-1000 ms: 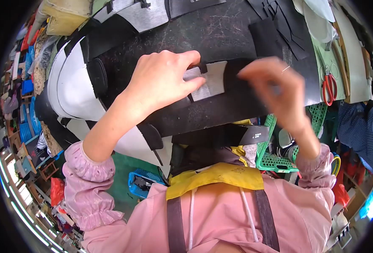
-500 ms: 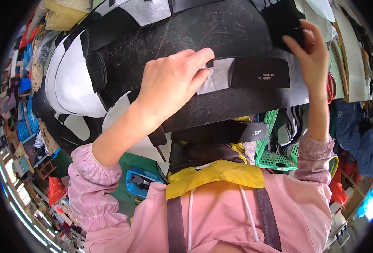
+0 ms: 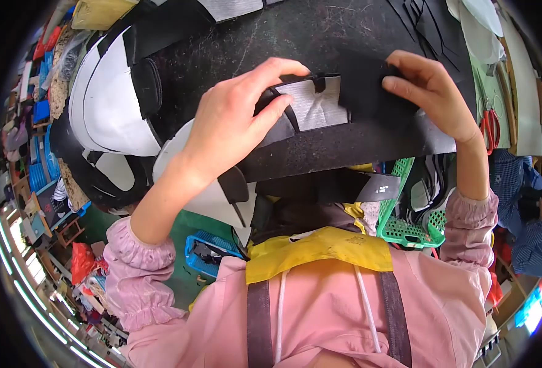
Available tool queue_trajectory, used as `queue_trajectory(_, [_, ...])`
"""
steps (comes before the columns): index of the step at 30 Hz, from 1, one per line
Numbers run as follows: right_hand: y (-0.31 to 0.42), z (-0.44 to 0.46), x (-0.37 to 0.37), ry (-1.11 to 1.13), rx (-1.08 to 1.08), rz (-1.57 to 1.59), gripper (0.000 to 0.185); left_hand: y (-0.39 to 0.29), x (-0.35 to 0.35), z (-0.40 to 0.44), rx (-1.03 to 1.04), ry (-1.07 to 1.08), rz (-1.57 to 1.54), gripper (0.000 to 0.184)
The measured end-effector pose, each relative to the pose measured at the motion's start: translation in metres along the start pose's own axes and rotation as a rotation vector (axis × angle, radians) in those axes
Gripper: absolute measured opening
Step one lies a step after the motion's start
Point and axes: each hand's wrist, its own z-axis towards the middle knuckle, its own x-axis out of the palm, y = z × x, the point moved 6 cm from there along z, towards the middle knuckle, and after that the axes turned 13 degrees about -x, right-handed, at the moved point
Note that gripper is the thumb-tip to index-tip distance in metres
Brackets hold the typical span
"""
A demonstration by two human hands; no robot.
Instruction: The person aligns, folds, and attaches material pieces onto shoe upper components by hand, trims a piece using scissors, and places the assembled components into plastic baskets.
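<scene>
My left hand [image 3: 240, 110] rests at the left part of a grey-and-black strip [image 3: 317, 105] on the black work surface [image 3: 271, 43]. Its thumb and forefinger are apart, with the thumb near the strip's grey part. A black piece [image 3: 369, 89] is pinched between the thumb and fingers of my right hand [image 3: 427, 92]. That piece lies over the right part of the strip and hides it. Thin black strips [image 3: 421, 24] lie behind my right hand.
White and black curved pieces [image 3: 108, 98] are stacked at the left. Red-handled scissors [image 3: 490, 126] lie at the right. Below the edge are a green basket [image 3: 406, 233] and a blue basket [image 3: 206, 251]. Another person [image 3: 528, 214] is at the far right.
My right hand took a black piece from the back right and brought it down to the left, over the strip. The left thumb and forefinger have spread apart.
</scene>
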Motion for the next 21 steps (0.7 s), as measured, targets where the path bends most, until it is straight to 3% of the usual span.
queue_trajectory(2, [0.019, 0.009, 0.018, 0.143, -0.005, 0.142, 0.019, 0.004, 0.002, 0.000, 0.017, 0.016, -0.154, 0.037])
queue_trajectory(5, [0.038, 0.022, 0.041, 0.199, -0.189, -0.108, 0.023, 0.010, 0.000, 0.003, -0.044, -0.039, -0.212, 0.035])
queue_trajectory(8, [0.041, 0.034, 0.049, 0.235, -0.159, -0.175, 0.024, 0.015, -0.002, 0.002, -0.039, -0.061, -0.249, 0.035])
queue_trajectory(13, [0.040, 0.043, 0.052, 0.194, -0.212, -0.244, 0.023, 0.006, -0.005, 0.000, -0.183, 0.082, -0.256, 0.042])
queue_trajectory(16, [0.042, 0.042, 0.051, 0.162, -0.255, -0.334, 0.021, 0.009, 0.004, 0.000, -0.089, 0.002, -0.218, 0.055])
queue_trajectory(19, [0.045, 0.037, 0.043, 0.108, -0.199, -0.391, 0.016, 0.008, 0.003, 0.000, -0.096, 0.030, -0.183, 0.043])
queue_trajectory(21, [0.045, 0.035, 0.039, 0.076, -0.198, -0.394, 0.015, 0.002, 0.002, 0.001, 0.063, -0.020, -0.130, 0.034])
